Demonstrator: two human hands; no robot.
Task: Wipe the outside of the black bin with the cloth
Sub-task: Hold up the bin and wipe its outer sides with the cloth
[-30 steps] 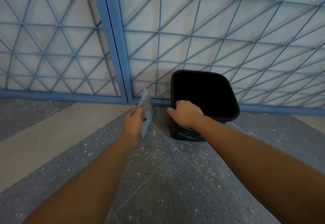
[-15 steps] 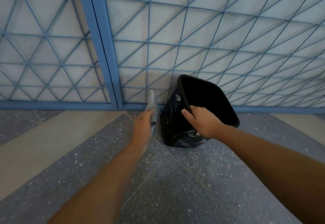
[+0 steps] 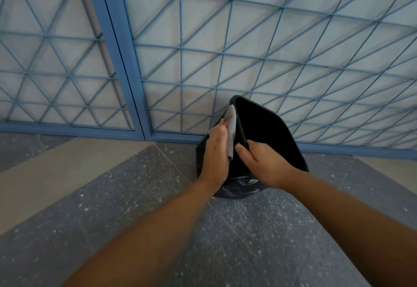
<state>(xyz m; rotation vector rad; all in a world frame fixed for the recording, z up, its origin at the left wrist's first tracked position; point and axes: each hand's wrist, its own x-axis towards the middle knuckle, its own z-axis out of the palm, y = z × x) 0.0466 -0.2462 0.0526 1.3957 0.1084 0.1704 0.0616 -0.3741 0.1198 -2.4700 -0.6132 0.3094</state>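
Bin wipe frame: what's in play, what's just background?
In play: black bin, tilted; grey cloth pressed on its outer wall by left hand; right hand gripping the rim.
Background: blue lattice gate; speckled floor.

The black bin (image 3: pixel 268 133) stands tilted on the speckled floor (image 3: pixel 140 196), its dark open mouth facing up and right. A grey cloth (image 3: pixel 231 129) lies flat against its left outer wall.

Single head cam, wide-angle, looking forward and down: close on speckled grey stone floor (image 3: pixel 248 230), blue metal lattice grille (image 3: pixel 225 50) behind.
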